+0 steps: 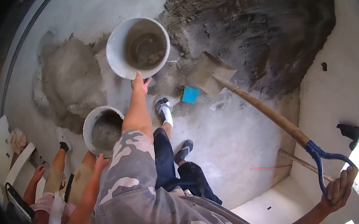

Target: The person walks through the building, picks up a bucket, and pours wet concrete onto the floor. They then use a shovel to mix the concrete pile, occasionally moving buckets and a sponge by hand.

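My left hand (140, 84) reaches forward in a camouflage sleeve and grips the near rim of a grey bucket (113, 53) that has wet residue inside. At the lower right, my right hand (341, 188) is closed on the blue D-handle of a shovel (268, 113). The shovel's long wooden shaft runs up-left to its blade (208, 73), which rests on the floor at the edge of a dark mortar pile (257, 19). My feet in sandals (162, 108) stand just below the bucket.
Another person crouches at the lower left, with a hand (101, 161) at a second grey bucket (88, 127) holding mortar. A small blue square object (190, 94) lies by the blade. A grey cement patch (69, 80) spreads on the left. White walls enclose the floor.
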Demonstrator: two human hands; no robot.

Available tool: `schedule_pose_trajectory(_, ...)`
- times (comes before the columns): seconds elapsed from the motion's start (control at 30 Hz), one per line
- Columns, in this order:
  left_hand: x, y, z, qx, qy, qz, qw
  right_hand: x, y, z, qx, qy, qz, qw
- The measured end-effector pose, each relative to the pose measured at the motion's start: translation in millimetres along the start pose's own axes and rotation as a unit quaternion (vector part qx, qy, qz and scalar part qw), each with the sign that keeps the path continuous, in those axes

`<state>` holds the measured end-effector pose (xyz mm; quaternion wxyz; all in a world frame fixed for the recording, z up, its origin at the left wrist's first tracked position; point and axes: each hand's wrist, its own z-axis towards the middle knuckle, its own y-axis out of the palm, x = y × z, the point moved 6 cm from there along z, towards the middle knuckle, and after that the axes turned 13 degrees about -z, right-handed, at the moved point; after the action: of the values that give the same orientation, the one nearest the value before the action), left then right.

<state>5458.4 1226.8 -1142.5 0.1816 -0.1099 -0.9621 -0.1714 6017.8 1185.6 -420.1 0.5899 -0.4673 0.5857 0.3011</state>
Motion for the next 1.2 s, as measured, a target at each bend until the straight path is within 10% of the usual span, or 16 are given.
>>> schedule_pose_trajectory(0.17,1.3,-81.0,-75.1,0.026,-0.044,0.022,0.998,-5.4,9.2,-6.2,0.041,0.006,-0.088,0.995)
schedule_pose_trajectory(0.23,-6.9,-158.5,-101.5,0.082,-0.063,0.140,0.985,-5.1,12.0,-3.8,-0.097,-0.012,-0.020,0.995)
schedule_pose_trajectory(0.3,8.2,-162.9,-113.0,0.062,-0.005,0.226,0.972,-5.7,9.8,-10.5,0.038,-0.016,-0.088,0.995)
schedule_pose_trajectory(0.43,101.1,33.2,-214.8,-0.085,0.384,0.573,0.719,-5.7,-15.8,-8.0,0.101,-0.032,-0.277,0.955)
schedule_pose_trajectory(0.63,52.0,51.2,-151.8,-0.097,0.230,0.844,0.475,20.1,-36.4,-19.6,-0.067,-0.018,-0.067,0.995)
schedule_pose_trajectory(0.73,-36.9,58.3,-202.9,-0.128,0.271,0.646,0.702,46.5,-42.4,-57.5,-0.061,-0.035,0.091,0.993)
schedule_pose_trajectory(0.8,-164.7,29.8,-276.8,-0.173,-0.136,0.380,0.899,67.2,-66.1,-105.2,0.007,0.001,0.108,0.994)
schedule_pose_trajectory(1.0,-413.5,-8.7,-448.9,-0.118,-0.417,0.096,0.896,144.6,-143.9,-306.3,0.168,0.215,0.127,0.954)
schedule_pose_trajectory(1.2,-462.8,-172.5,-514.1,-0.137,-0.310,0.412,0.846,233.8,-202.2,-545.1,0.358,0.362,0.148,0.848)
